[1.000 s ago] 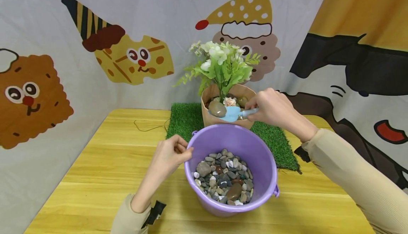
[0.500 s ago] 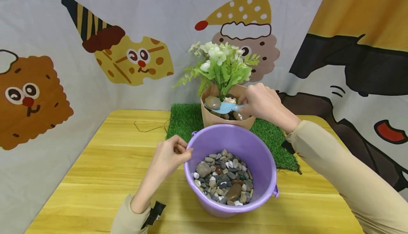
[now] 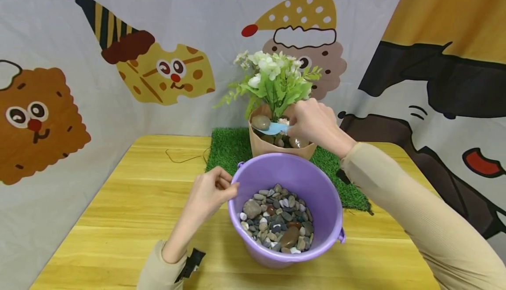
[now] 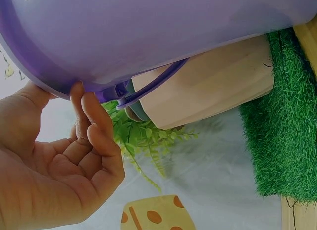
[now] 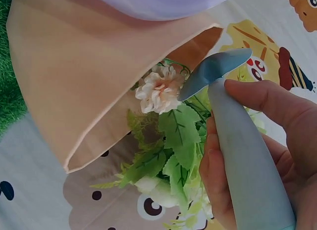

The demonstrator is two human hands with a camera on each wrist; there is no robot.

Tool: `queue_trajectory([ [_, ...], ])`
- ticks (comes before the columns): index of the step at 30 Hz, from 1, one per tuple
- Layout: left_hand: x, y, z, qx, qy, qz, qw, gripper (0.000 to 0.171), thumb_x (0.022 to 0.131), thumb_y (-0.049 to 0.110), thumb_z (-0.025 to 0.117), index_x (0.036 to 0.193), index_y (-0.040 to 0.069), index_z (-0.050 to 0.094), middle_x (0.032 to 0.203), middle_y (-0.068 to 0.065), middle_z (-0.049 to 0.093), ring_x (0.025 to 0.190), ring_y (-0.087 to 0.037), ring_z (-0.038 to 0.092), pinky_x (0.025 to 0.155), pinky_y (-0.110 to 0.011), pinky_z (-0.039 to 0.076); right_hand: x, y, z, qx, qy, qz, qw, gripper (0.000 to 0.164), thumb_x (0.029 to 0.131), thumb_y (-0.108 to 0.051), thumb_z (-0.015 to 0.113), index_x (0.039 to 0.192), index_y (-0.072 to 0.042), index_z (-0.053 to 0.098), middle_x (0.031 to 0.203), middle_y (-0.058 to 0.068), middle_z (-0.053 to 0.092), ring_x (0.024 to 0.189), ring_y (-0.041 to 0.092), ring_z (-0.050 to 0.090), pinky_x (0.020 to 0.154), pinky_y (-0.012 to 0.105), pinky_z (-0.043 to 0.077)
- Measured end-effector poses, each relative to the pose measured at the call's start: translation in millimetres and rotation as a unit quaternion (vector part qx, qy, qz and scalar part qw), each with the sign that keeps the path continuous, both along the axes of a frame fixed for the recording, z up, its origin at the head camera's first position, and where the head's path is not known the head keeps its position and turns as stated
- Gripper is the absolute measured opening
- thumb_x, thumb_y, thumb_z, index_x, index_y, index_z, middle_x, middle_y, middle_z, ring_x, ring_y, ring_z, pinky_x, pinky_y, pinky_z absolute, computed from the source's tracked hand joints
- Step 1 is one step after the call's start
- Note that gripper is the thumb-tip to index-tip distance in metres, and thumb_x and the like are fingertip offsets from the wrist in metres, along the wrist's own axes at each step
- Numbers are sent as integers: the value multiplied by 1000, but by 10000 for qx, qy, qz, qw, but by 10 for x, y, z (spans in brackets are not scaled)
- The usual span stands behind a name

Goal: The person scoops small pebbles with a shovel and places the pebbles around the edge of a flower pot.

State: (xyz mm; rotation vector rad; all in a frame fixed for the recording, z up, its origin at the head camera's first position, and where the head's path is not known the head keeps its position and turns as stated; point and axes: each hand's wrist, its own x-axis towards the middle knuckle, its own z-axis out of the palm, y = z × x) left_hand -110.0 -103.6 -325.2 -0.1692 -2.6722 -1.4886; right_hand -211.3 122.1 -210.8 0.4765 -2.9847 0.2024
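My left hand [image 3: 207,193] pinches the rim of a purple bucket [image 3: 284,169] at its left side; the left wrist view shows fingertips against the outside. Grey, white and brown pebbles [image 3: 276,219] cover the bucket's bottom. Behind it stands a tan flowerpot [image 3: 259,146] with white artificial flowers [image 3: 270,68] and some stones [image 3: 298,143]. My right hand [image 3: 316,123] grips a light-blue trowel [image 3: 272,128] by its handle, plain in the right wrist view. On the blade, above the pot's left part, sits a large smooth stone [image 3: 261,122].
The pot stands on a green turf mat [image 3: 229,149] at the back of the wooden table [image 3: 158,202]. A thin dark wire [image 3: 186,161] lies left of the mat. Close behind hangs a printed cloth [image 3: 178,17].
My right hand has moved left and slightly up, carrying the trowel and stone toward the pot's left side. The left hand and bucket have stayed in place.
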Motion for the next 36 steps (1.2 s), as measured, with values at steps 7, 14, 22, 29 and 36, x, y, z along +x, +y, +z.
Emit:
queue_trajectory([
  [7,-2,-10,5,11,11,-18,10000,14,76,6,69,87,0,63,73,-9,67,61,-12,59,51,-17,51,-53,-91,35,21,-71,-76,9999,42,75,-19,70,45,-17,41,45,-5,27,44,11,26,39,22,22],
  [14,-10,-10,7,-28,28,-13,10000,14,76,6,69,87,0,63,73,-8,67,61,-11,58,51,-18,51,-93,-157,60,-8,-322,-181,9993,37,73,-17,69,43,-17,46,42,-5,31,45,11,28,39,22,23],
  [22,-2,-10,1,10,-45,-29,10000,14,76,6,69,87,-1,63,73,-9,67,61,-12,58,52,-18,52,-109,-177,78,-188,-430,-214,9987,36,73,-14,66,43,-17,46,43,-5,29,47,11,23,39,22,20],
  [29,-9,-12,-9,-10,5,-16,10000,14,76,6,69,87,0,63,73,-9,67,61,-12,58,52,-18,51,-79,-136,92,-299,-444,-160,9984,23,77,-18,67,55,-15,64,49,-4,49,48,13,38,41,23,28],
  [36,-12,-13,-10,21,-1,-17,10000,14,76,7,69,87,0,63,73,-8,67,61,-12,58,51,-18,51,64,22,26,-451,-326,125,9984,16,80,-21,69,65,-17,72,61,0,62,45,11,41,41,22,31],
])
